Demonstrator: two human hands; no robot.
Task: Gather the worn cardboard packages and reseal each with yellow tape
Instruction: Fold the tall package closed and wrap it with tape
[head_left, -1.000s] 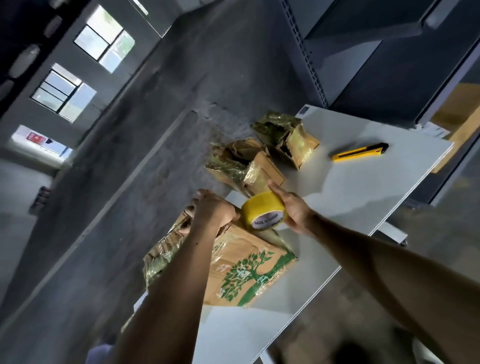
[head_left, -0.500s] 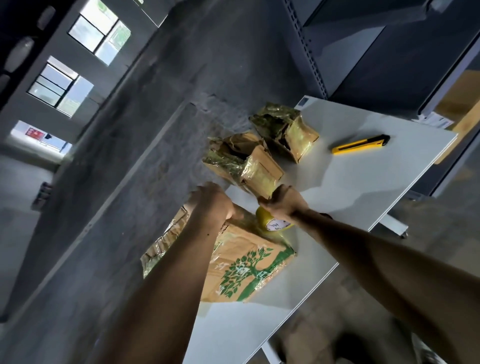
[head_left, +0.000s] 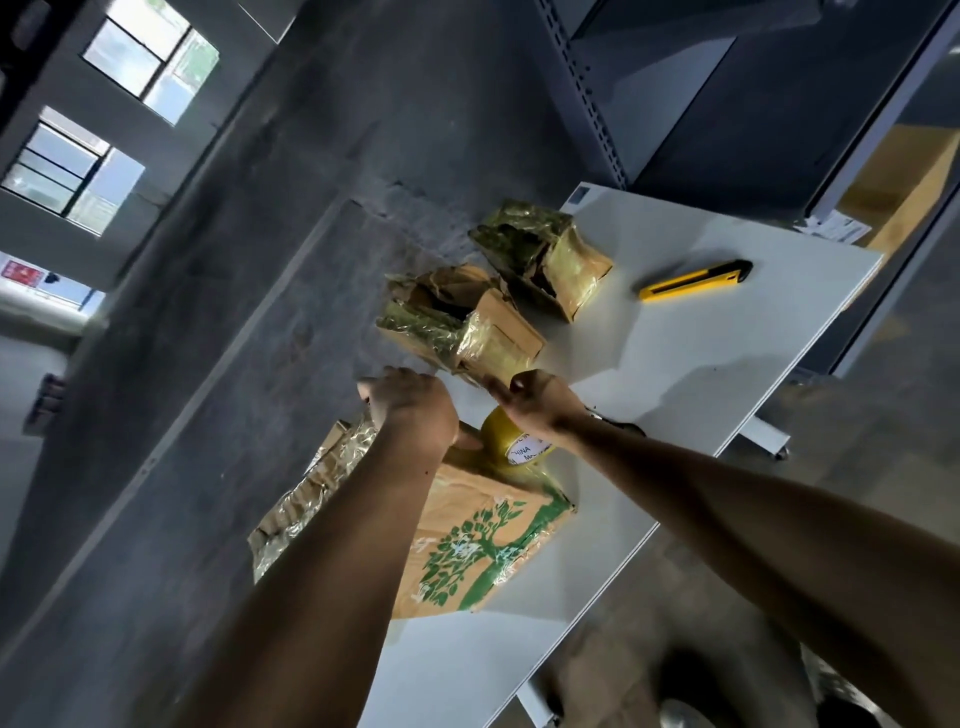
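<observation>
— Tree-printed cardboard package (head_left: 467, 545): position?
— On worktop (head_left: 727, 338), near its edge; left hand (head_left: 410, 410) fingers clamped over far end.
— Yellow tape roll (head_left: 506, 441)?
— Atop package, beneath right hand (head_left: 540, 402); fingers curled, grip impossible to tell. Beyond: two smaller packages (head_left: 462, 322) (head_left: 545, 260), yellow utility knife (head_left: 693, 280).
</observation>
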